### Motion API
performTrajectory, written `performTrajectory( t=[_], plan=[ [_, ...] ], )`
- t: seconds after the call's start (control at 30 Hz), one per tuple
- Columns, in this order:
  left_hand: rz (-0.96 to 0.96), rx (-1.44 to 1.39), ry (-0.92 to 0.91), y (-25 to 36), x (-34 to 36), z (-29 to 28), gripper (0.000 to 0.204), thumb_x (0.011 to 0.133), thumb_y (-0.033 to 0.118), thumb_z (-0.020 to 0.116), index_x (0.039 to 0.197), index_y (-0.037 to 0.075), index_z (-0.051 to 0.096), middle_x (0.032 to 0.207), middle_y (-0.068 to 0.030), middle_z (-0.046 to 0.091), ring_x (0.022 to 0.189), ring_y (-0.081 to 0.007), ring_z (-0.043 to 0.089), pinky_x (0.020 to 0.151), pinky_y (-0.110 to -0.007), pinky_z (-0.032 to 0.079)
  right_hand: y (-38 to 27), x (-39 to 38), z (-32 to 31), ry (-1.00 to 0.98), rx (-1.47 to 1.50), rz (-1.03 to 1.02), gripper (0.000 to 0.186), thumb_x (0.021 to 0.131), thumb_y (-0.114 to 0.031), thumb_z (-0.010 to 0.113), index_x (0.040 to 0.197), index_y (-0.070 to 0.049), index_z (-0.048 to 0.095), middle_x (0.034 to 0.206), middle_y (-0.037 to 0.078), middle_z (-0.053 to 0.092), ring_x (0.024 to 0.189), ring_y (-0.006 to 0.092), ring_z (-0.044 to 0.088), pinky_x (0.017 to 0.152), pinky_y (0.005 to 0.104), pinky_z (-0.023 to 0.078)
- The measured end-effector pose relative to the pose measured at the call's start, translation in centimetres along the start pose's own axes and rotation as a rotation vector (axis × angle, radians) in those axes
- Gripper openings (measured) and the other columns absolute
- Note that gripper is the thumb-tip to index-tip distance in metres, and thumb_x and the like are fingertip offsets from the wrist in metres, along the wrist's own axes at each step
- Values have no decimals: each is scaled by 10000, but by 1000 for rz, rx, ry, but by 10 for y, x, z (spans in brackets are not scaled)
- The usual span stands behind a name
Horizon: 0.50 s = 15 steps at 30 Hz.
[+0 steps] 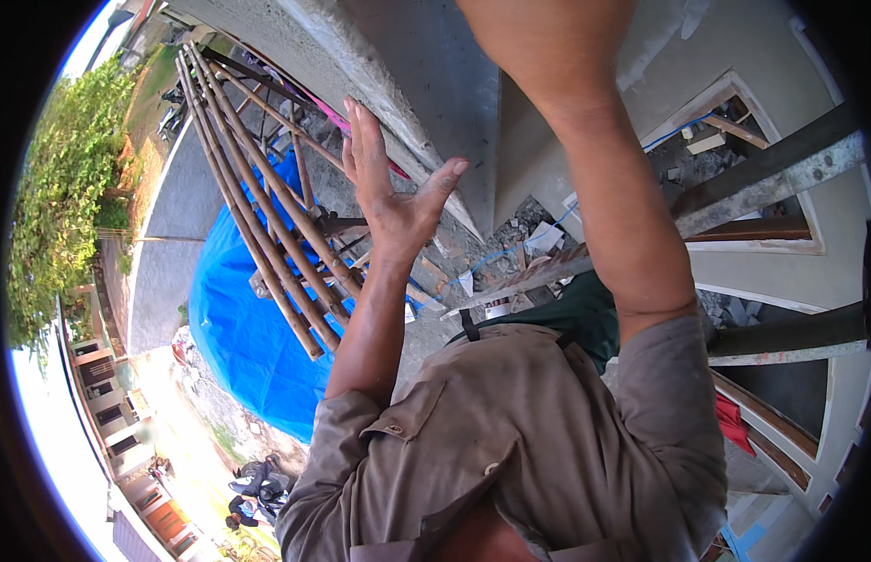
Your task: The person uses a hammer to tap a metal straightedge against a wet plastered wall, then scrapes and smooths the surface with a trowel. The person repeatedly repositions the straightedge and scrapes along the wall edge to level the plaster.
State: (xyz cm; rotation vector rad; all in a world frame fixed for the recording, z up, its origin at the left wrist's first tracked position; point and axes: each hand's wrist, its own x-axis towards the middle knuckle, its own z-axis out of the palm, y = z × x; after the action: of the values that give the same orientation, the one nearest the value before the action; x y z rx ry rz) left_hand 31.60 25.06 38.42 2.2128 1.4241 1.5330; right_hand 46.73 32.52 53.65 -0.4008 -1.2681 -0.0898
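My left hand point(389, 201) is raised with its fingers apart and thumb spread, holding nothing, beside the pale edge of a concrete beam point(412, 131); whether it touches the beam I cannot tell. My right hand point(548, 47) reaches up to the top edge of the view, in front of a grey plastered surface point(712, 47); its fingers are out of the picture, so what they hold or touch is hidden. Below my arms, a wooden board point(557, 272) runs diagonally past my waist.
Bamboo poles point(262, 215) and a blue tarp point(239, 347) lie left and below. Dark beams point(773, 169) cross window openings point(773, 412) at right. Rubble point(529, 234) lies on the ground below. A person point(243, 510) is beside motorbikes at lower left, near a building point(117, 421).
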Motion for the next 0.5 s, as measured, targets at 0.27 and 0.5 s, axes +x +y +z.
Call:
performTrajectory(
  t=[0.27,0.5],
  plan=[
    [-33,70,4,9,0,-7,1158,625,380,864,1476,-34,197,1524,-263,216,1430,-333,219,1130,-504,122,-16,1,-15,-171,-428,160,152,827,-145,734,772,-10,692,664,17,682,586,59,571,571,257,455],
    [-113,14,9,25,0,10,1076,679,505,785,1473,37,231,1537,-223,187,1441,-327,180,1109,-605,84,22,6,-48,-70,-592,168,185,845,-119,677,819,63,699,771,119,710,669,163,648,632,306,492]
  ],
)
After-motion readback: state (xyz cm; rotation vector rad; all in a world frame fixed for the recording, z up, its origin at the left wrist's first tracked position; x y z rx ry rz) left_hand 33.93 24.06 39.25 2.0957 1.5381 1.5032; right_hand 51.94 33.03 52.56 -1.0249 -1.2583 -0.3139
